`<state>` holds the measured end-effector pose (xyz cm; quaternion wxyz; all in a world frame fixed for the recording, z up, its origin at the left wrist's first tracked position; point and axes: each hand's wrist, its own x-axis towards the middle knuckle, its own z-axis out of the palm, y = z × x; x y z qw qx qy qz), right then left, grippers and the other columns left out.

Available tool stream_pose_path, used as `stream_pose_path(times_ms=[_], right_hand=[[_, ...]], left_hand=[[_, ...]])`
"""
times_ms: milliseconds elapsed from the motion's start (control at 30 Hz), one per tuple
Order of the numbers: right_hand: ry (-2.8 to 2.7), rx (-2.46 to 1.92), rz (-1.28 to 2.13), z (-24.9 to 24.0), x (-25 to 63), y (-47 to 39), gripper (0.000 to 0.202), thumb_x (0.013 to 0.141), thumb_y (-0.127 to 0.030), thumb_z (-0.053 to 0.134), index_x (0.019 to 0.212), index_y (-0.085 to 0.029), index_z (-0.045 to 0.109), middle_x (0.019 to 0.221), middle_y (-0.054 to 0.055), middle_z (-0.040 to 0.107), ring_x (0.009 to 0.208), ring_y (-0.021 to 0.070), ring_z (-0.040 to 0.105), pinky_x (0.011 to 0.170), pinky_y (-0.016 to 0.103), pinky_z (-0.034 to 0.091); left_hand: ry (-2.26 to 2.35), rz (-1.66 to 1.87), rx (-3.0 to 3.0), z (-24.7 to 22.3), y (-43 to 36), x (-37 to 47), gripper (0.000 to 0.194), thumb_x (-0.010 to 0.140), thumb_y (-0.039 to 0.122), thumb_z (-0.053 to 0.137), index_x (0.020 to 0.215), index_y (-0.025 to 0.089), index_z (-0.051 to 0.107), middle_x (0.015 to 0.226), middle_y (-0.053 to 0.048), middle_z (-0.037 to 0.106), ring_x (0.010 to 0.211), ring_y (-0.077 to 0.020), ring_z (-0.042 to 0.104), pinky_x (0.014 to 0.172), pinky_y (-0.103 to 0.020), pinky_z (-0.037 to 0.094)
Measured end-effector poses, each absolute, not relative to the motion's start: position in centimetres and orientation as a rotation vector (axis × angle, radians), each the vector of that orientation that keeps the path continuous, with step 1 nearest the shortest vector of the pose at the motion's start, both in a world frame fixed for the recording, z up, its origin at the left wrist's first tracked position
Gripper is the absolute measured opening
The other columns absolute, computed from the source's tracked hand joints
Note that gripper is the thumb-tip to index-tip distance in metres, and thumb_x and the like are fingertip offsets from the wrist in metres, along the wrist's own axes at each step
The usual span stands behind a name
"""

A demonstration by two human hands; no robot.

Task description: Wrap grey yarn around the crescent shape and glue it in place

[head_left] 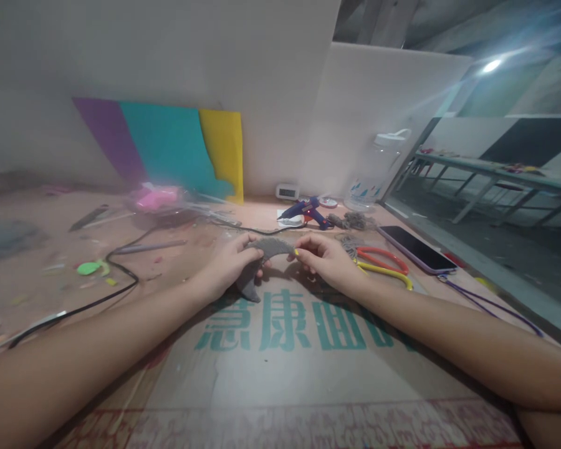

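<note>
A curved grey piece that looks like fabric or felt [277, 246] is held just above the cardboard table top. My left hand [243, 259] is closed around its left part, thumb on top, and a pointed end hangs below. My right hand [321, 254] pinches at the right tip, where a small yellow bit [296, 252] shows between the fingertips. Beyond the hands lies a blue glue gun [303, 211] with a small red light. To the right of my right hand are scissors [386, 267] with one red and one yellow handle.
A phone [417, 248] with a purple strap lies at the right edge. Behind are a clear bottle [369, 171], a small digital clock [287, 191] and coloured sheets [168, 143]. A black cable [133, 280], a craft knife [90, 217], a pink bundle [156, 198] and scraps lie left.
</note>
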<state>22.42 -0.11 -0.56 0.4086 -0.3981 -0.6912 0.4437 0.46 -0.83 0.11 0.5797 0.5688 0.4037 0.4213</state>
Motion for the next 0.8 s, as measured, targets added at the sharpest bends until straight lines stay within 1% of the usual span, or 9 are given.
stream_pose_path(times_ms=[167, 367, 567, 700, 800], right_hand=[[-1.747, -1.088, 1.142, -0.3, 22.04, -0.6, 0.023, 0.082, -0.04, 0.066, 0.086, -0.018, 0.059, 0.074, 0.0, 0.068, 0.048, 0.0075, 0.053, 0.04, 0.018, 0.04], [-1.759, -1.11, 1.189, 0.05, 21.72, -0.96, 0.023, 0.079, -0.04, 0.068, 0.081, -0.018, 0.059, 0.06, -0.004, 0.06, 0.042, 0.0075, 0.048, 0.038, 0.019, 0.037], [-1.785, -1.096, 1.135, 0.09, 21.77, -0.9, 0.019, 0.08, -0.037, 0.065, 0.082, -0.019, 0.062, 0.056, -0.006, 0.055, 0.041, 0.0077, 0.046, 0.037, 0.019, 0.036], [-1.801, -1.136, 1.147, 0.18, 21.74, -1.02, 0.015, 0.079, -0.034, 0.064, 0.081, -0.019, 0.063, 0.056, -0.005, 0.054, 0.042, 0.0084, 0.046, 0.037, 0.02, 0.035], [-1.849, -1.15, 1.055, 0.03, 21.81, -0.9, 0.015, 0.083, -0.029, 0.059, 0.091, -0.018, 0.065, 0.06, -0.004, 0.055, 0.046, 0.0095, 0.048, 0.042, 0.021, 0.036]], left_hand=[[0.934, 0.988, 1.301, 0.17, -0.88, 0.5, 0.023, 0.075, 0.026, 0.061, 0.095, 0.019, 0.052, 0.074, 0.001, 0.065, 0.052, -0.0111, 0.058, 0.045, -0.022, 0.051], [0.936, 0.981, 1.326, -0.15, -0.66, 0.31, 0.025, 0.078, 0.029, 0.063, 0.099, 0.02, 0.053, 0.076, 0.001, 0.065, 0.054, -0.0111, 0.06, 0.047, -0.023, 0.052], [0.922, 0.92, 1.358, 0.01, -1.02, 0.45, 0.026, 0.079, 0.033, 0.064, 0.096, 0.02, 0.049, 0.072, 0.002, 0.064, 0.054, -0.0116, 0.06, 0.048, -0.021, 0.049], [0.93, 0.903, 1.356, 0.06, -1.05, 0.47, 0.024, 0.078, 0.032, 0.063, 0.094, 0.019, 0.049, 0.07, 0.002, 0.063, 0.054, -0.011, 0.059, 0.048, -0.02, 0.049], [0.94, 0.923, 1.345, -0.08, -0.85, 0.39, 0.025, 0.079, 0.032, 0.063, 0.096, 0.02, 0.051, 0.072, 0.002, 0.064, 0.054, -0.0112, 0.059, 0.048, -0.021, 0.05]])
